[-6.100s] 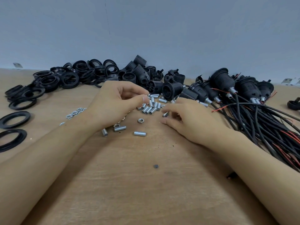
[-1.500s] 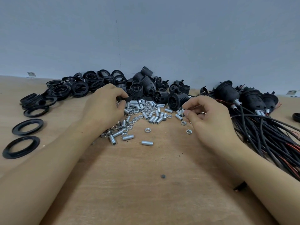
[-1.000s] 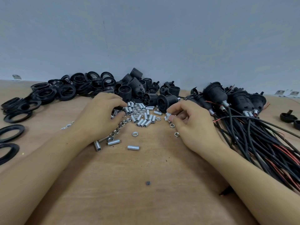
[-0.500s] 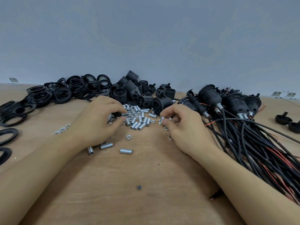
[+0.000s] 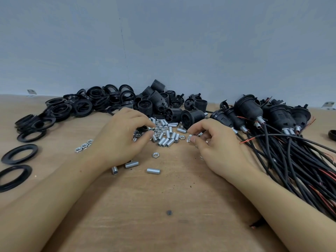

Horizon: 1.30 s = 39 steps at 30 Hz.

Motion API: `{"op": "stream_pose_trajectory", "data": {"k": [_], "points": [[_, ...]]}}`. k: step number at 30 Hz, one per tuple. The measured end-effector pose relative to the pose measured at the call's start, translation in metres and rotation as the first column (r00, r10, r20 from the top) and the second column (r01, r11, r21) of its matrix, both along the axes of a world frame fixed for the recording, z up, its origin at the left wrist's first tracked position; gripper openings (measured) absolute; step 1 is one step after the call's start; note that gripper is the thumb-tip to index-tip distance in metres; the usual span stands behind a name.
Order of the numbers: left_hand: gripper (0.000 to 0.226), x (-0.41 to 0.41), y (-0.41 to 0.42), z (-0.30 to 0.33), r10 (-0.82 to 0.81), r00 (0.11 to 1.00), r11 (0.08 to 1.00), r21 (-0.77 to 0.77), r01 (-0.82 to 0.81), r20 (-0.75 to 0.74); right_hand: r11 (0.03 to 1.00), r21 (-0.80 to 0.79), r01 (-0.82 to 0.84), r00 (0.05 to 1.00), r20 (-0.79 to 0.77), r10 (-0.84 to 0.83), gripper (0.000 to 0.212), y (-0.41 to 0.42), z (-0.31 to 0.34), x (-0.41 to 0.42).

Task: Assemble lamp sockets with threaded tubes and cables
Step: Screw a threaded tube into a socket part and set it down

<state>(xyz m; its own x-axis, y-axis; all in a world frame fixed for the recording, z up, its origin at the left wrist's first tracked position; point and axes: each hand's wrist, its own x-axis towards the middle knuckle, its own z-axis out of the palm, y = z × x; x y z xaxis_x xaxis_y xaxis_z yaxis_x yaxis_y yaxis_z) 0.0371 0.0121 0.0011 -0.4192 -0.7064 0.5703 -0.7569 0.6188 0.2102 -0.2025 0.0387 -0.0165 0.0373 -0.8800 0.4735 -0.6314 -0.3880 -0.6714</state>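
You are at the picking stage: both hands are in the loose hardware at the middle of the frame, and no socket is in hand yet. Your right hand (image 5: 216, 142) pinches a small hex nut (image 5: 189, 138) between thumb and forefinger, just right of the pile of threaded tubes (image 5: 166, 138). Your left hand (image 5: 120, 140) is curled over the left edge of that pile, fingertips down among the tubes and nuts; it looks to be closing on a tube, but the fingers hide the contact, so I cannot tell whether anything is gripped.

The bare sockets (image 5: 191, 118) lie in a black heap just above the pile, centre of the frame. The sockets already fitted with tubes and cables (image 5: 283, 151) fan out across the right side. Black rings (image 5: 76, 108) are stacked at upper left, with two lying apart at the left edge.

Next, judging from this, you need one tube lifted clear in the left hand, held end-on to the nut, so the thread can start square. Start it gently: a fine thread on parts this small will cross easily, and either piece could slip and roll off across the wooden table (image 5: 145, 215).
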Motion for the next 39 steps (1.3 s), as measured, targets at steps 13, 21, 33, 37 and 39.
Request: {"op": "stream_pose_trajectory", "data": {"k": [13, 21, 33, 37, 39], "points": [[0.014, -0.051, -0.062, 0.096, -0.028, 0.994, 0.991, 0.131, 0.014, 0.106, 1.000, 0.012, 0.006, 0.999, 0.032, -0.006, 0.023, 0.003, 0.001, 0.000], [0.021, -0.120, -0.140, 0.063, 0.025, 0.878, 0.943, 0.280, -0.179, 0.478, 0.999, 0.051, 0.006, 0.999, 0.052, -0.009, 0.021, 0.000, -0.001, 0.000], [0.011, -0.129, -0.163, 0.036, 0.144, 0.906, 0.920, 0.283, -0.271, 0.399, 0.995, 0.094, -0.021, 0.996, 0.085, 0.013, 0.022, -0.001, 0.000, -0.002], [0.029, -0.125, -0.158, 0.041, 0.148, 0.896, 0.910, 0.297, -0.289, 0.418, 0.994, 0.105, -0.010, 0.996, 0.088, 0.001, 0.024, 0.001, 0.001, -0.001], [0.028, -0.123, -0.153, 0.040, 0.172, 0.895, 0.906, 0.290, -0.307, 0.411, 0.994, 0.105, -0.007, 0.997, 0.082, -0.001, 0.023, 0.001, 0.001, -0.002]]}}
